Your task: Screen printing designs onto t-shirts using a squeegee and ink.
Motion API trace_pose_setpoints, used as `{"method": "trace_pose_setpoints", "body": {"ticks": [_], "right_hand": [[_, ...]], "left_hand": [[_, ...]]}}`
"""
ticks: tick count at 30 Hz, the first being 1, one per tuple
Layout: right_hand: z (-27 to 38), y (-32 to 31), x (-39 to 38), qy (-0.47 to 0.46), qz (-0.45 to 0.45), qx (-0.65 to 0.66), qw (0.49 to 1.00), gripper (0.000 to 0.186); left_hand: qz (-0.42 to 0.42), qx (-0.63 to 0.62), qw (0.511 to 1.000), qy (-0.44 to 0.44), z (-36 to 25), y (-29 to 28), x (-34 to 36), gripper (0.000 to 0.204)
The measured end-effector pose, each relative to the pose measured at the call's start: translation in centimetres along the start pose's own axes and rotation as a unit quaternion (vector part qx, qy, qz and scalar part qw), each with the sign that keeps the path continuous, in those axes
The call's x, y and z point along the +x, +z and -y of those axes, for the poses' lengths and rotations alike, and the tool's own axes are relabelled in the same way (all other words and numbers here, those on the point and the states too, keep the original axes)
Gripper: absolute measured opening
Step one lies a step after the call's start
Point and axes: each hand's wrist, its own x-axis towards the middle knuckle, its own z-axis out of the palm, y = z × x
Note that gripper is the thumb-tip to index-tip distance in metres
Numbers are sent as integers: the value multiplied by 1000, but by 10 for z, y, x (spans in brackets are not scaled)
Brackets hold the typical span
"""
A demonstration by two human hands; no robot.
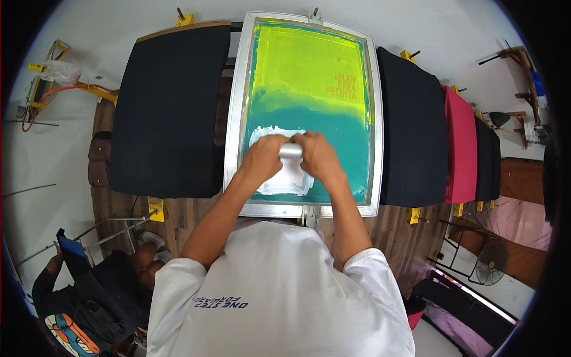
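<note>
- Gripping a silver handle [291, 151] near its ends, with left hand [264, 159] and right hand [316, 156] both curled around it.
- Holding it over white ink [281, 184], in the near left part of the metal-framed screen [236, 119].
- Judging by the ink, seemingly only partway: spread in that patch, not yet over the green area [342, 152] rightward.
- Cannot tell about anything underneath.

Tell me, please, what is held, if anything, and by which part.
A silver squeegee; left grip and right grip clasp it either side of its middle.
</note>
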Motion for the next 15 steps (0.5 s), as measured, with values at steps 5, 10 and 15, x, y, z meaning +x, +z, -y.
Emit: {"method": "trace_pose_setpoints", "body": {"ticks": [5, 10, 15], "right_hand": [[-15, 10, -14, -30, -4, 13, 999, 47], [13, 34, -78, -3, 34, 26, 999, 60], [35, 15, -99, 7, 66, 50, 997, 61]], "left_hand": [[-36, -4, 998, 48, -2, 13, -12, 43], [24, 9, 999, 23, 1, 28, -85, 50], [44, -9, 999, 25, -7, 28, -104, 51]]}}
